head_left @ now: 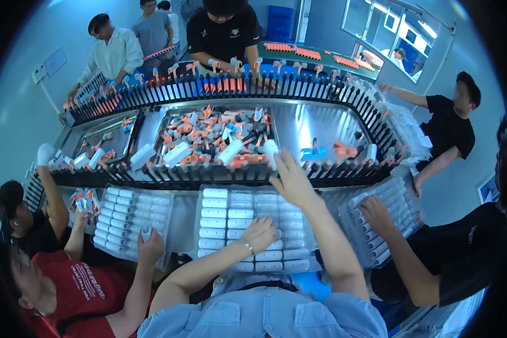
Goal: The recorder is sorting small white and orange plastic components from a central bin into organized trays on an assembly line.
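Note:
A clear plastic tray (197, 228) holding rows of white oblong casings (213, 212) lies before me. My left hand (258, 235) rests over its middle, fingers bent round a white casing whose end shows by the fingertips. Past the tray's far edge, my right hand (293, 181) reaches up and forward with fingers stretched out. Its fingertips are beside a white casing (271, 152) standing at the near row of black posts; whether they touch it is unclear. More white casings (230, 152) sit tilted along that row.
Black posts (208, 173) ring a metal worktop with a bin of orange and grey parts (208, 132). Co-workers flank me: a hand (151, 245) over the left tray (166, 197), another hand (376, 214) over the right tray (346, 225). Other people stand across the line.

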The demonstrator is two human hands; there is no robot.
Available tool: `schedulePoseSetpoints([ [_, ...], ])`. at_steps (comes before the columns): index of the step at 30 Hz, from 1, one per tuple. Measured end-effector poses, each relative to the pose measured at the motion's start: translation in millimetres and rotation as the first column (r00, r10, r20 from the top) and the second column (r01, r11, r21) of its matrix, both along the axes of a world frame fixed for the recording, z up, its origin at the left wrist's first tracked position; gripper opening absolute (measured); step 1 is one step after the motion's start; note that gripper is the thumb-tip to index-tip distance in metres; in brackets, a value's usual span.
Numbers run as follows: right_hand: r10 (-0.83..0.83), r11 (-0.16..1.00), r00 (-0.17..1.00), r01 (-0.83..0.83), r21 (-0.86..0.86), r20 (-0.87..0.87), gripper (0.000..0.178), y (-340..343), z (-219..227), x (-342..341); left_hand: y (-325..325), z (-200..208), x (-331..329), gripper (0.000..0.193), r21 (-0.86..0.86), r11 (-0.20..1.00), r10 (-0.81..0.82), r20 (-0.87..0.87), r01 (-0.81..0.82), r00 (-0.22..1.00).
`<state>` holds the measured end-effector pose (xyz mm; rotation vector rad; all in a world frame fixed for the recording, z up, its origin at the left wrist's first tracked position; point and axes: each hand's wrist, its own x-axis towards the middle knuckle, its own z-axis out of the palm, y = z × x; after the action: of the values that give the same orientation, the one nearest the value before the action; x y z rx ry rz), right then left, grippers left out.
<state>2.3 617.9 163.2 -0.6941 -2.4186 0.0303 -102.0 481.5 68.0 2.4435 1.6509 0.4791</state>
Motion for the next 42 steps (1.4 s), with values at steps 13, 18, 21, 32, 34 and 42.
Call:
schedulePoseSetpoints([
  [13,0.15,0.877,0.915,0.051,-0.477,0.375,0.017,-121,-71,119,51,77,-26,0.041,-0.062,0.937,0.277,0.727,-0.343,0.628],
  [18,0.09,0.878,0.92,0.108,-0.467,0.383,0.023,-123,-68,108,118,82,-15,0.05,-0.104,0.874,0.372,0.772,-0.475,0.515],
  [21,0.073,0.862,0.932,0.12,-0.493,0.355,0.024,-122,-71,111,149,102,-6,0.055,-0.132,0.796,0.507,0.68,-0.591,0.53],
  [32,-0.412,0.742,0.908,0.289,-0.605,-0.072,0.03,-73,-13,121,175,80,-39,0.033,0.214,0.659,0.746,-0.073,-0.721,0.661],
  [34,-0.456,0.796,0.868,0.301,-0.524,-0.194,0.032,-42,6,121,157,93,-47,0.04,0.196,0.692,0.714,-0.046,-0.695,0.699],
  [42,-0.007,0.976,1.0,0.012,-0.217,0.028,0.031,58,41,79,103,78,-122,0.038,0.476,0.635,0.502,0.344,-0.608,0.793],
])
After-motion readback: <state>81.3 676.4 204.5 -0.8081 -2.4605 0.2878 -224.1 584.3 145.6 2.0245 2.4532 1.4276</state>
